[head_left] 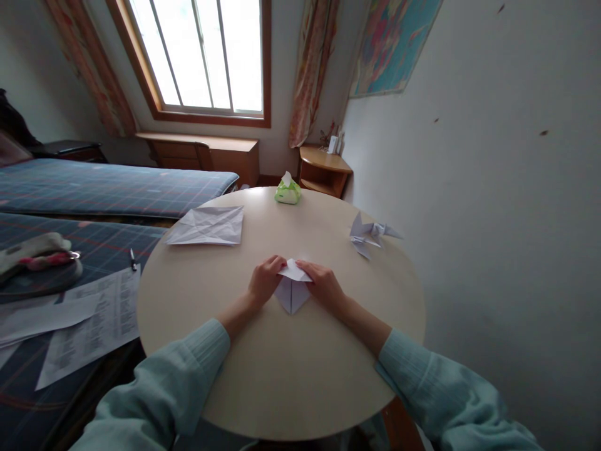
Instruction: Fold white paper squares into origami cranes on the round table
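A small piece of folded white paper (292,295) lies on the round table in front of me, its lower corner pointing toward me and a crease line down its middle. The top part is folded over as a flap. My left hand (267,280) pinches the left edge of this flap with fingers closed. On the opposite side, my right hand (325,285) grips the right edge, thumb and fingers pressed on the paper. Parts of the paper's sides are hidden under my fingers.
On the round table (282,376) lie a creased white sheet (209,225) at left, a green tissue pack (287,191) at the far edge and folded paper figures (370,233) at right. A bed with printed sheets (101,319) and a pen (133,259) stands left; a wall (507,250) right.
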A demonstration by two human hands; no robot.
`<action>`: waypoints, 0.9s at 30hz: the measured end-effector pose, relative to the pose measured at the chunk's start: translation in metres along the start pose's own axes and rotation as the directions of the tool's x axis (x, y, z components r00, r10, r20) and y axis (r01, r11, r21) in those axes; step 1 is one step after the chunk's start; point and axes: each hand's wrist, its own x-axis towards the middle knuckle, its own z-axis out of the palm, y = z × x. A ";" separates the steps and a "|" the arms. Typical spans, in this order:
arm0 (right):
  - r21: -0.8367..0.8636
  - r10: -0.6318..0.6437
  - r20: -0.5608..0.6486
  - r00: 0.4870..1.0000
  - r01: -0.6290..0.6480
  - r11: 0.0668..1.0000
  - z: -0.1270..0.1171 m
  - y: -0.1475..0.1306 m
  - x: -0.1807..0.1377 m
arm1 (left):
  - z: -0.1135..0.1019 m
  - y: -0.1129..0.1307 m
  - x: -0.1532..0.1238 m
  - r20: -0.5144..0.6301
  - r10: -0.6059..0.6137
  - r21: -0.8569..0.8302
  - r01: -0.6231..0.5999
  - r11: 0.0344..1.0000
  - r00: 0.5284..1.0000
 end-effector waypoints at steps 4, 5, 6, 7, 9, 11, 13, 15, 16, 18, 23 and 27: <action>0.066 0.103 0.058 0.993 -0.107 0.992 -0.001 0.001 0.001 | 0.003 -0.005 0.002 0.046 -0.025 -0.092 0.029 0.995 0.999; 0.078 0.136 0.069 0.988 -0.142 0.987 -0.002 0.002 0.002 | 0.003 -0.006 0.003 0.060 -0.039 -0.113 0.046 0.992 0.997; 0.087 0.167 0.075 0.983 -0.173 0.981 -0.002 0.004 0.002 | 0.003 -0.007 0.004 0.069 -0.066 -0.123 0.074 0.990 0.995; 0.092 0.192 0.074 0.979 -0.198 0.976 -0.003 0.006 0.002 | 0.002 -0.008 0.006 0.072 -0.105 -0.116 0.113 0.987 0.992; 0.094 0.226 0.068 0.972 -0.231 0.968 -0.003 0.010 0.003 | 0.000 -0.009 0.007 0.069 -0.205 -0.048 0.209 0.977 0.976; 0.079 0.240 0.065 0.969 -0.245 0.966 -0.002 0.014 0.003 | -0.003 -0.008 0.008 0.081 -0.297 0.058 0.293 0.954 0.951; 0.052 0.227 0.071 0.971 -0.230 0.972 -0.001 0.017 0.003 | -0.005 -0.006 0.008 0.115 -0.352 0.160 0.333 0.929 0.929; 0.028 0.183 0.083 0.980 -0.186 0.982 0.000 0.017 0.002 | -0.006 -0.005 0.007 0.147 -0.381 0.239 0.341 0.909 0.913; 0.021 0.157 0.091 0.983 -0.159 0.987 0.001 0.017 0.002 | -0.006 -0.004 0.007 0.154 -0.387 0.268 0.338 0.902 0.909; 0.014 0.119 0.101 0.988 -0.121 0.993 0.001 0.016 0.002 | -0.005 -0.003 0.007 0.157 -0.386 0.302 0.328 0.895 0.909; 0.025 0.111 0.123 0.986 -0.114 0.993 -0.005 0.008 0.003 | -0.005 0.001 0.006 0.175 -0.381 0.314 0.315 0.895 0.908; 0.037 0.149 0.120 0.982 -0.154 0.987 -0.009 0.003 0.004 | -0.006 0.005 0.006 0.156 -0.378 0.321 0.315 0.893 0.912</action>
